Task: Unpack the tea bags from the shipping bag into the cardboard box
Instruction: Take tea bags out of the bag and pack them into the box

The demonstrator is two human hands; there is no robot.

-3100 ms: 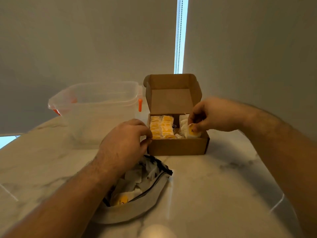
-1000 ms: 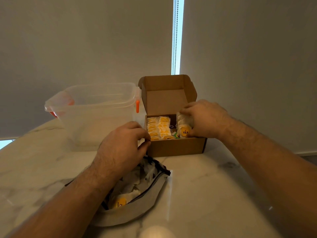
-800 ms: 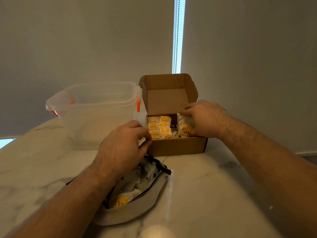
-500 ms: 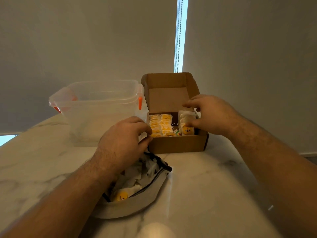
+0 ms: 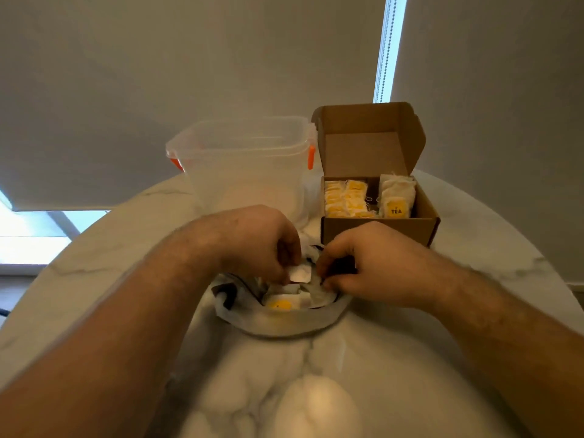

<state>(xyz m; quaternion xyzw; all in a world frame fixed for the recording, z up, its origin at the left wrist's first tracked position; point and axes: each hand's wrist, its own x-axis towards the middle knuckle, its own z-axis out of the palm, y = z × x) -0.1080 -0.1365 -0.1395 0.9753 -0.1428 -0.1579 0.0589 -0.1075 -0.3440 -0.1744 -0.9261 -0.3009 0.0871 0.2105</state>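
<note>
The left grip (image 5: 256,245) is curled over the mouth of the shipping bag (image 5: 284,324), its fingertips pinching a white tea bag (image 5: 300,274) by the edge. The right grip (image 5: 376,263) sits just beside it, fingers bent down into the same opening against the dark lining. Motion blur hides whether they clasp a tea bag, the rim or nothing, so I cannot tell. The two grips are nearly touching above the bag.

The shipping bag lies on the marble desk (image 5: 410,358), close to the person, mouth gaping upward. More tea bags lie inside it, one showing a round yellow tag (image 5: 279,305).

Just behind the right grip stands the cardboard box (image 5: 379,229), its lid (image 5: 366,153) raised upright at the back. Inside, a row of yellow-tagged tea bags (image 5: 346,199) fills the left part. On the right, a stack of white ones (image 5: 396,194) stands on edge, the front one bearing a yellow tag marked TEA.

Left of the box, just beside it, stands a clear plastic tub (image 5: 249,165) with orange latches. Behind everything hang pale roller blinds (image 5: 189,58) with a bead chain (image 5: 387,49) in the gap between them.
</note>
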